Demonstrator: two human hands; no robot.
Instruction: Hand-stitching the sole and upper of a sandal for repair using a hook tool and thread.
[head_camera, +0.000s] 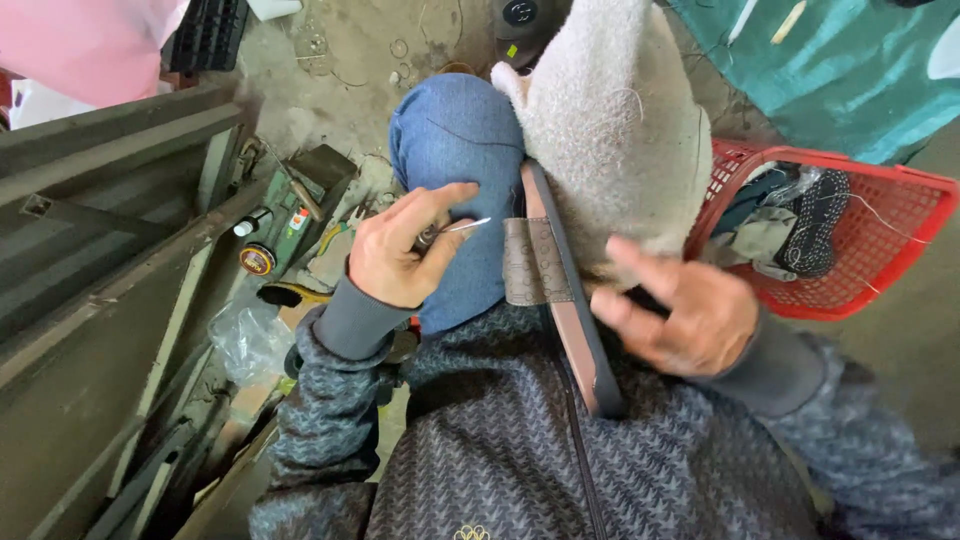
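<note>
Two hands at a sandal (570, 300) propped on the lap against a cloth-covered knee: left hand (400, 255) pinched shut on an awl (455, 230), tip near the patterned strap (528, 262). Right hand (685, 315), fingers half-open, braces the sole's far side without gripping. Looks like mid-stitching; next push likely needs the tip lined up at the strap edge with the sole held firm.
</note>
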